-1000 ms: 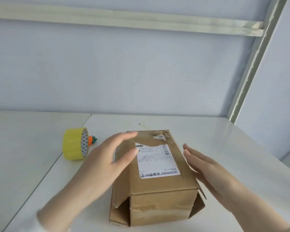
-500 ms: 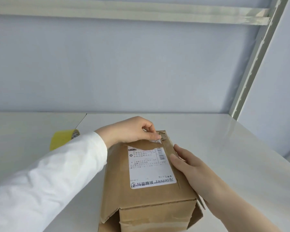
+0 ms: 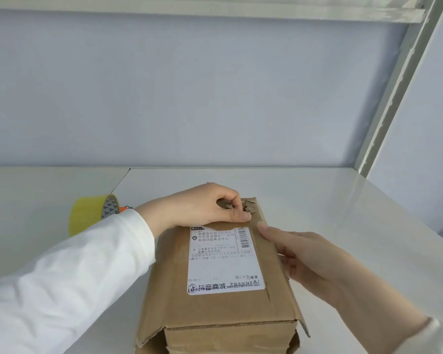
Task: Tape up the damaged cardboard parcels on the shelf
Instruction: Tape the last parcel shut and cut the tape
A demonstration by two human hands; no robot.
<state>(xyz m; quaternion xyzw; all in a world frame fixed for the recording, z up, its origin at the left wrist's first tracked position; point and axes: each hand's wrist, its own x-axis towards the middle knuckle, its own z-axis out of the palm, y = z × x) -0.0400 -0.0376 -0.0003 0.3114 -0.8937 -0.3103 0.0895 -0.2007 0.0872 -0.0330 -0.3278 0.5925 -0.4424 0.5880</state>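
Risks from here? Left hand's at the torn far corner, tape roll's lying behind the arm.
1. The left hand appears to pinch the torn cardboard at the far corner of the parcel; pulling may widen the tear or rip the label beside it.
2. The near-end flap gapes, so taping only the top may leave the parcel open.

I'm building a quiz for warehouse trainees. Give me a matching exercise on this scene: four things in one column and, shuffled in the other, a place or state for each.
Things
1. left hand
2. right hand
3. tape roll
4. label

Places or states
A. stuck on top of the parcel
B. standing on the shelf, left of the parcel
C. pinching the parcel's torn far end
D. fingers straight against the parcel's right side

Pairs: 1-C, 2-D, 3-B, 4-A
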